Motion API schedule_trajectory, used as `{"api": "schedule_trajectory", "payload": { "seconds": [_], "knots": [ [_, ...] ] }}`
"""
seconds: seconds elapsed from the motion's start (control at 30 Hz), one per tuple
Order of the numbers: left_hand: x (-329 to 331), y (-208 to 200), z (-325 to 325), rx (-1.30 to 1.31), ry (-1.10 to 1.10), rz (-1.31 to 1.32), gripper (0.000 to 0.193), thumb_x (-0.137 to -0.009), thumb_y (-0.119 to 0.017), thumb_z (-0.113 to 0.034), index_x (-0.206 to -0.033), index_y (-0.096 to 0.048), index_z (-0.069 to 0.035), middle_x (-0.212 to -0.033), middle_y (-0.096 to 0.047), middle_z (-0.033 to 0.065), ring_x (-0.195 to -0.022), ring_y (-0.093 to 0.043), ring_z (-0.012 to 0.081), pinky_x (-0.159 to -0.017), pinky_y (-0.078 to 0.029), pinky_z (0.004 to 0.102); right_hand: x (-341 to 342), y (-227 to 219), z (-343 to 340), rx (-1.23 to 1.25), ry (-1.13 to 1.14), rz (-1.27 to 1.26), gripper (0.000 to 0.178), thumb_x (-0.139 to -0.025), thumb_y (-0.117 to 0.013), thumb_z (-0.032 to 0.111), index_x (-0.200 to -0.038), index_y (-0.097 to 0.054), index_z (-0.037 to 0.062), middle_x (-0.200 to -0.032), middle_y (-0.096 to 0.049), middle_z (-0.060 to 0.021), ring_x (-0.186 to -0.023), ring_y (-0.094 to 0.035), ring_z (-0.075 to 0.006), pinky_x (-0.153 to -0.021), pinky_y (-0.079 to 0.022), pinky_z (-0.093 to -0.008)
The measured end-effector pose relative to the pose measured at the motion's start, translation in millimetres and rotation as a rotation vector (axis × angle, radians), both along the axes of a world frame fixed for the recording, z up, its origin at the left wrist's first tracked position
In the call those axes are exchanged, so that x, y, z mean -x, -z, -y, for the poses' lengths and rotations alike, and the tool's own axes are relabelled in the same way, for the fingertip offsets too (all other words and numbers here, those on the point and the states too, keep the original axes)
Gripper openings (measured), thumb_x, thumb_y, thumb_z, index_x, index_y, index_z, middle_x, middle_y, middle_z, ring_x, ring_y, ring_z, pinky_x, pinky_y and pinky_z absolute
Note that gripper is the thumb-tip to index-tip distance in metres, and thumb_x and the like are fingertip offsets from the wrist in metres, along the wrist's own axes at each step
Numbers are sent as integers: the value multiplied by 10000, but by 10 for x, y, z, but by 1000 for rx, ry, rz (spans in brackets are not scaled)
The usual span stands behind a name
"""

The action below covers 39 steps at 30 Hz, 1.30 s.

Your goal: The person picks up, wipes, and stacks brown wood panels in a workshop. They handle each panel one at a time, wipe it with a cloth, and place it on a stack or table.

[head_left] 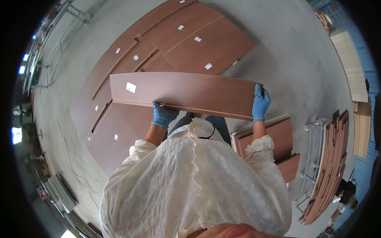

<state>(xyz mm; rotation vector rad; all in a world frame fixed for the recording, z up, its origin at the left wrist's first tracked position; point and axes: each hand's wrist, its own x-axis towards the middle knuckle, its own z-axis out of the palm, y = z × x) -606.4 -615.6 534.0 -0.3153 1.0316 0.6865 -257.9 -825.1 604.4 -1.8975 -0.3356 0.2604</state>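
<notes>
A long reddish-brown wood panel (190, 91) with a white label near its left end spans the view in front of me. My left hand (162, 116), in a blue glove, grips its near long edge left of the middle. My right hand (260, 104), gloved alike, is closed round the panel's right end, thumb or fingers over the far corner. Beyond and to the left, larger brown boards (178, 43) with white labels lie in stacks, partly hidden behind the held panel.
More brown boards (279, 139) stand low by my right side. Farther right, a metal rack (313, 158) stands beside a row of brown panels (327, 170). Pale boards (349, 63) line the far right, with a person (347, 194) below. Metal framing (55, 47) stands far left on the grey floor.
</notes>
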Motion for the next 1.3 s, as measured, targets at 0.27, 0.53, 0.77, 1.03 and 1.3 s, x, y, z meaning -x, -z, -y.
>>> {"api": "schedule_trajectory", "payload": {
  "seconds": [0.27,0.53,0.77,1.03,1.3],
  "knots": [
    [-1825,158,-565,46,212,98,982,-868,-442,-844,-1525,-410,-114,-1552,-450,128,-1418,-432,332,-1193,-351,512,-1651,241,-140,39,227,-42,489,-973,-672,456,-842,-665,-15,-758,-560,-2,-726,-460,-130,-695,-433,-314],
    [-4638,602,-850,77,329,-1,1054,-837,-482,-870,-1542,-383,-91,-1554,-445,145,-1424,-422,348,-1203,-338,513,-4480,593,-374,163,202,-61,488,-978,-657,461,-845,-673,-9,-794,-627,-30,-736,-510,-150,-716,-464,-351],
    [-6615,610,-865,293,274,118,1030,-858,-514,-809,-1581,-312,-103,-1558,-416,161,-1408,-422,367,-1217,-324,491,-6612,449,-562,293,138,-8,506,-987,-630,474,-829,-649,-7,-761,-605,-67,-723,-510,-173,-694,-455,-368],
    [-8482,521,-1494,175,248,-34,860,-922,-491,-733,-1516,-432,-113,-1516,-469,126,-1375,-465,332,-1189,-366,500,-8532,582,-1688,240,41,-121,479,-996,-632,446,-798,-613,10,-713,-535,-16,-698,-468,-141,-665,-435,-341],
    [-9932,739,-2341,158,103,-66,945,-860,-599,-747,-1513,-430,-85,-1515,-474,141,-1385,-454,337,-1196,-354,499,-10135,567,-2822,207,35,-125,510,-1006,-628,461,-798,-637,-4,-759,-575,16,-713,-465,-133,-663,-417,-332]
  ]
}}
